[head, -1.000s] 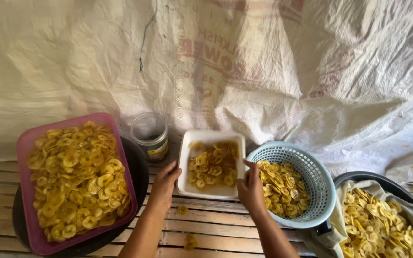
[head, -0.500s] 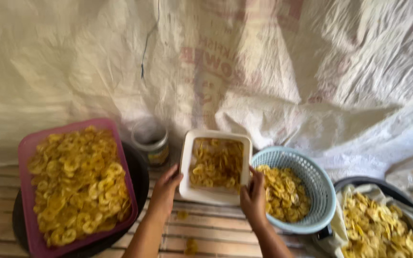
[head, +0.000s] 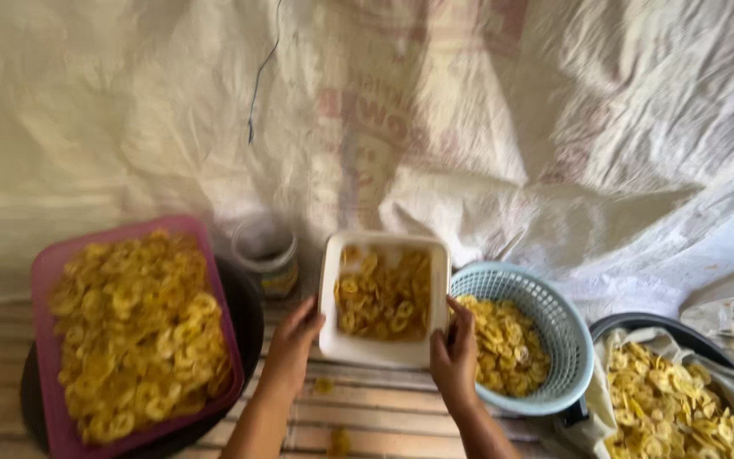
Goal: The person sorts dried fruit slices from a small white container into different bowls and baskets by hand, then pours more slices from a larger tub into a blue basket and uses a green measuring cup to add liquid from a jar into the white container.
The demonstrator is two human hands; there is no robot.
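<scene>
Left hand (head: 292, 340) clamped on the left rim of the white rectangular tray (head: 384, 350), fingers curled under the edge; right hand (head: 454, 348) gripping the right rim likewise. Tray held off the slatted wooden floor (head: 384, 416), tilted with the far edge raised, half filled with yellow sliced chips (head: 384, 293) gathered toward the near side. Blurred outline, so exact tilt not readable. At 3 o'clock of the tray, touching or just beside it, a blue perforated basket (head: 554, 316) with more chips. At 9 o'clock, a small lidded jar (head: 267, 255) and beyond it a maroon tray (head: 48, 280) heaped with chips. At 4 o'clock, a dark pan lined with cloth (head: 613, 374) and chips. Two stray chips already on the floor at 6 o'clock. Risk judged: steeper tilt likely to spill chips over the near rim onto the slats; grip on thin rims liable to slip; swing leftward liable to knock the jar.
</scene>
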